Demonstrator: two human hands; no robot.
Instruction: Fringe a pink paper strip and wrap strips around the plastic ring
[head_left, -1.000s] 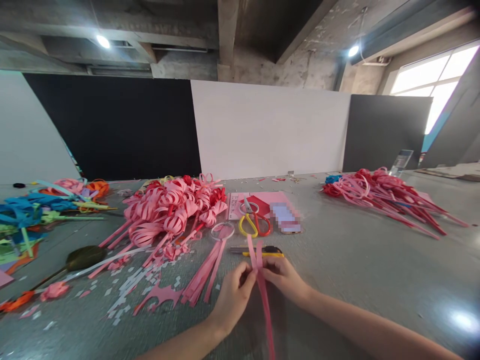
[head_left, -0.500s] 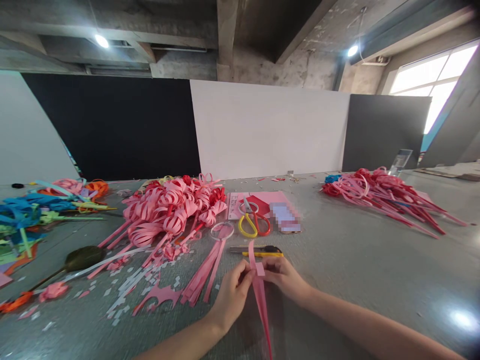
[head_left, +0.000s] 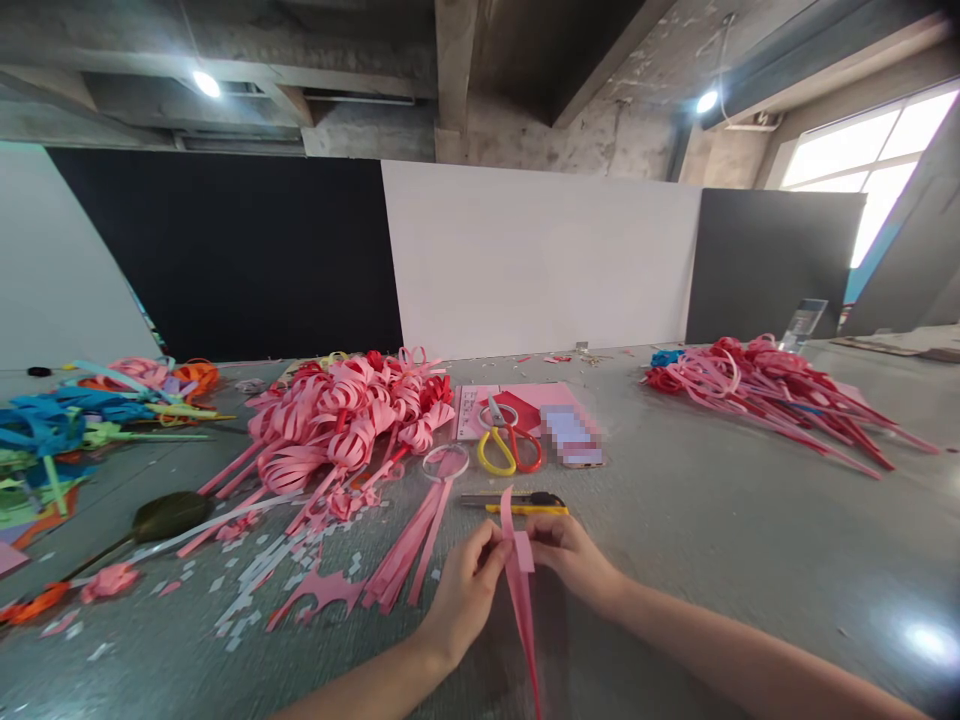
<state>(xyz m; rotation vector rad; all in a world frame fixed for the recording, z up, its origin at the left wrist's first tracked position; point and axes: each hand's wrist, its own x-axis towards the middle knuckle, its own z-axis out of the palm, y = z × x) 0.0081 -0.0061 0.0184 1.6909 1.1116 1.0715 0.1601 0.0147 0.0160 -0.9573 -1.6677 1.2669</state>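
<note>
Between my hands is a long pink paper strip, its short upper end sticking up and its tail running down toward me. A small folded flap shows at the crossing. My left hand pinches the strip from the left between thumb and fingers. From the right, my right hand is closed with its fingertips at the flap. Just beyond my hands lies a yellow and black utility knife. A bundle of pink strips, with a white ring at its top, rests left of my left hand.
Scissors with yellow and red handles lie on pink paper, beside a blurred phone. Pink paper-strip balls pile up at left, near white scraps and a dark leaf. More pink and red strips lie at right.
The small flap on the strip has turned slightly downward and looks longer. Both hands stay in nearly the same place; the view has shifted very little.
</note>
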